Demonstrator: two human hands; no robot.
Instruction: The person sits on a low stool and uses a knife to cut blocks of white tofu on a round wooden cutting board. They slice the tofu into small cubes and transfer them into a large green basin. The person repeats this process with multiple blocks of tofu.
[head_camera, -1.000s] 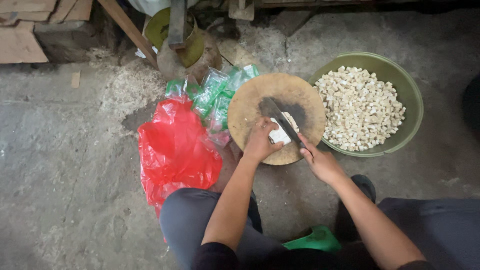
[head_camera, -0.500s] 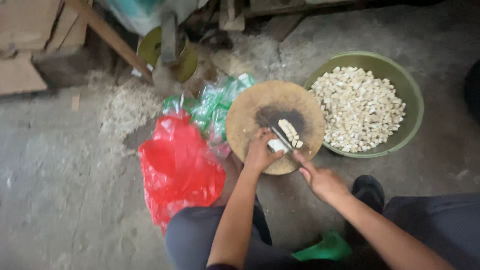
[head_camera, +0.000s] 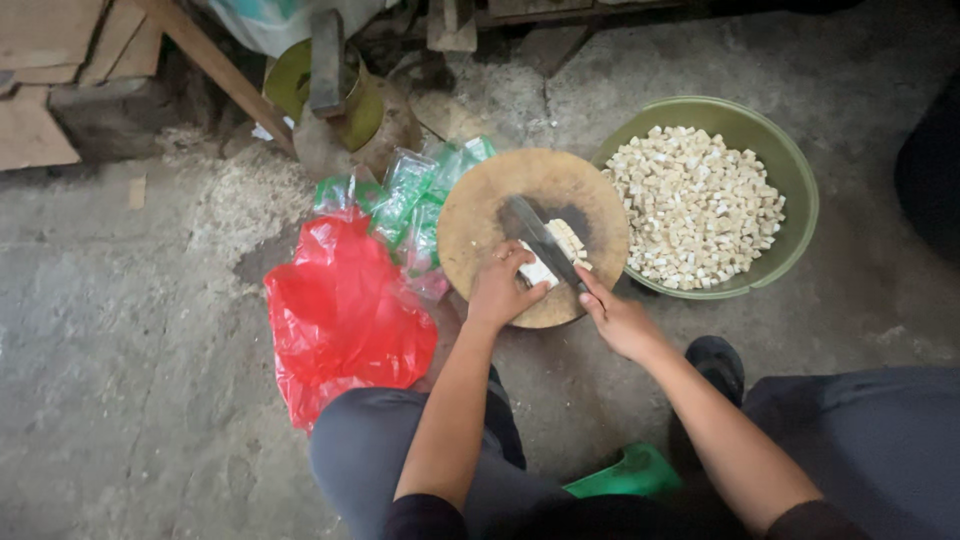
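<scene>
the right hand (head_camera: 618, 322) grips the cleaver (head_camera: 540, 240) while the left hand (head_camera: 503, 290) presses the pale block (head_camera: 548, 262) at the round chopping board's (head_camera: 480, 215) centre, so its curled fingertips should stay clear at seven o'clock of the blade, with cuts kept even like the cubes in the green basin (head_camera: 790, 170) at three o'clock.

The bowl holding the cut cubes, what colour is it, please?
Olive green bowl, seen in the head view.
</scene>
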